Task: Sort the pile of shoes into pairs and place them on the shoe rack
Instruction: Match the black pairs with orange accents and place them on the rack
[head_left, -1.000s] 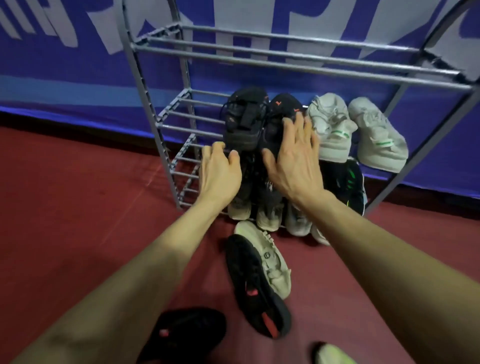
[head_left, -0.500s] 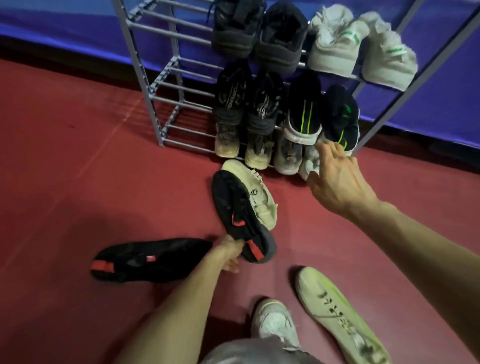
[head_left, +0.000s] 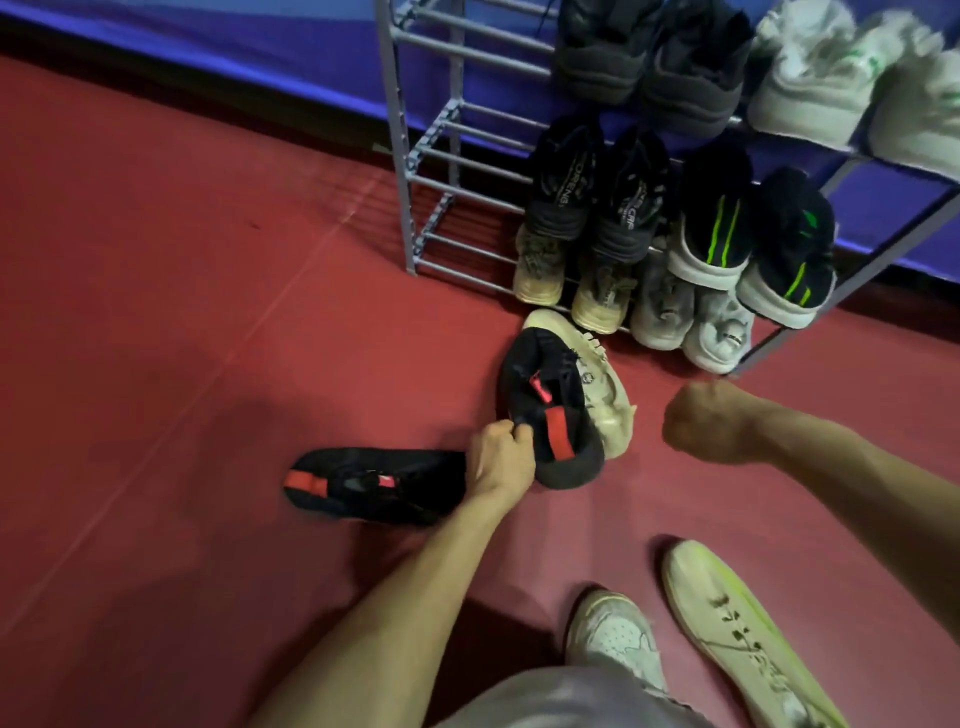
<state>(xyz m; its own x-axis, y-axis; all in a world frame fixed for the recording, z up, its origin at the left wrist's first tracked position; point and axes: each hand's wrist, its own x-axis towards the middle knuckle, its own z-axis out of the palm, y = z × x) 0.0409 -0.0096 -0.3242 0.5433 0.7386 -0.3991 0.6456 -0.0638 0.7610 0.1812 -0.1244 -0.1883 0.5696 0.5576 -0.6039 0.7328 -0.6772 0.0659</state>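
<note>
Left hand (head_left: 501, 457) grips the black shoe (head_left: 545, 410) at its near heel; right hand (head_left: 698, 423), fisted, holds nothing, just right of it.

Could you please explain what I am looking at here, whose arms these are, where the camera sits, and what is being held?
There is no machine: a person wears a wide-angle camera on the head, looking down at their own bare arms. The left hand grips a black fabric shoe with red tabs, which leans on a cream shoe on the dark red floor. Its matching black shoe lies beside it. The right hand is curled and holds nothing. The grey metal shoe rack already carries paired shoes.
</note>
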